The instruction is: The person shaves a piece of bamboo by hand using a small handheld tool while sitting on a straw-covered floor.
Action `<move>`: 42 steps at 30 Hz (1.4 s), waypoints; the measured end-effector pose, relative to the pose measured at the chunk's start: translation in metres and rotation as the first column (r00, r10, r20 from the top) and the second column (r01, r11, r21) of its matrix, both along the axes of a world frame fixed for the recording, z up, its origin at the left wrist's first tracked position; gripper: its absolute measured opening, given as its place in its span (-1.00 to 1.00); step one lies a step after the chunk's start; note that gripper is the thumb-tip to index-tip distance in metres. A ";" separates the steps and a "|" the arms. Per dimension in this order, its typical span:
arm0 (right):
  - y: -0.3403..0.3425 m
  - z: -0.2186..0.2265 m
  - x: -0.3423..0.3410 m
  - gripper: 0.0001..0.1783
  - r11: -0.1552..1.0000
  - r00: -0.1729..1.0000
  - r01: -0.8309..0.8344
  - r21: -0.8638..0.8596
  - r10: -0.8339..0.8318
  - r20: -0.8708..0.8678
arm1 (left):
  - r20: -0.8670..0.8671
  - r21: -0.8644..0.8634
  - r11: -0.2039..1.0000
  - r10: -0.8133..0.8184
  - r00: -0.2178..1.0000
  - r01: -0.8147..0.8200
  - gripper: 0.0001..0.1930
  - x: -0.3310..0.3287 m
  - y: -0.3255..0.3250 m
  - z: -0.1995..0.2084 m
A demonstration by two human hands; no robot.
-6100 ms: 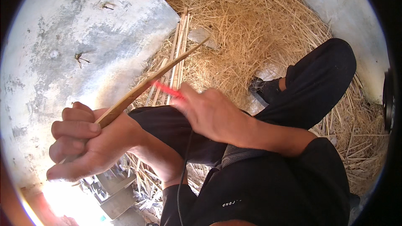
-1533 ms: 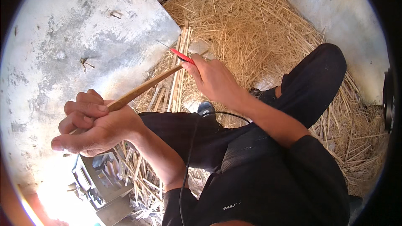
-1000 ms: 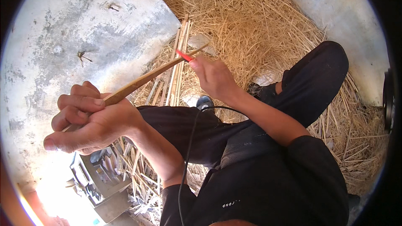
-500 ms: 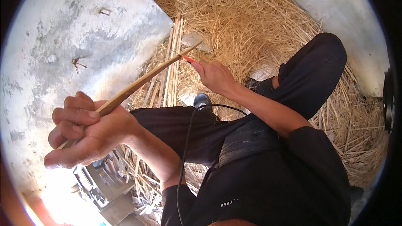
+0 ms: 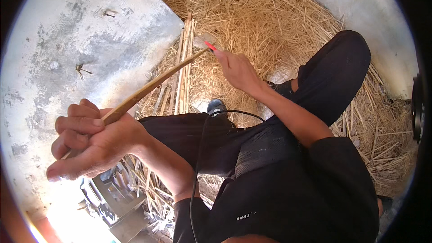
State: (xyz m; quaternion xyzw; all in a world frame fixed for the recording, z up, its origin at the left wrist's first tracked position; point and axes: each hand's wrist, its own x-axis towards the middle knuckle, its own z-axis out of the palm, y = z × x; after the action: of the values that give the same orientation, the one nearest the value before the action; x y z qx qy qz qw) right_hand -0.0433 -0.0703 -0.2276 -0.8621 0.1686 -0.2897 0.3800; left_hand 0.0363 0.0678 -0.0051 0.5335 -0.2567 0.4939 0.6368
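Observation:
A long tapering strip of bamboo or wood (image 5: 155,83) slants up and to the right from my left hand (image 5: 96,139). The fingers of that hand are curled round its thick end. At the strip's thin far end is my right hand (image 5: 240,71), closed on a small red-handled knife (image 5: 210,46). The knife lies at the tip of the strip; its blade is hard to make out now. Most of its handle is hidden in my fingers.
Several pale strips (image 5: 182,69) lie on the ground beyond the held one. Loose straw (image 5: 265,22) covers the floor. A stained white wall (image 5: 58,40) stands at the left, near a grey metal object (image 5: 108,200). A black cable (image 5: 204,139) crosses my lap.
My right hand has moved the knife up and away along the strip, from short of its thin end to the tip. My left hand has hardly moved.

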 end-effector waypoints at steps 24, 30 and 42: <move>-0.008 0.045 0.003 -0.57 0.953 0.980 -0.031 0.302 0.089 -0.179 | -0.007 0.018 0.999 -0.045 0.999 0.045 -0.38 0.000 -0.003 -0.002; 0.015 -0.012 0.017 -0.45 0.981 0.976 -0.032 0.192 0.072 -0.207 | -0.008 -0.004 0.998 -0.059 0.998 0.059 -0.40 0.000 -0.002 0.000; 0.004 0.017 0.017 -0.54 0.967 0.924 -0.140 0.214 0.205 -0.322 | 0.012 -0.054 0.992 -0.115 0.993 0.116 -0.40 0.002 0.000 0.001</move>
State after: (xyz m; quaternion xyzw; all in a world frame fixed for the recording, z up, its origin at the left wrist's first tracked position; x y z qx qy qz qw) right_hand -0.0265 -0.0668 -0.2102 -0.8711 0.1816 -0.0841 0.4484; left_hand 0.0384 0.0677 -0.0037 0.4981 -0.2765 0.4654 0.6774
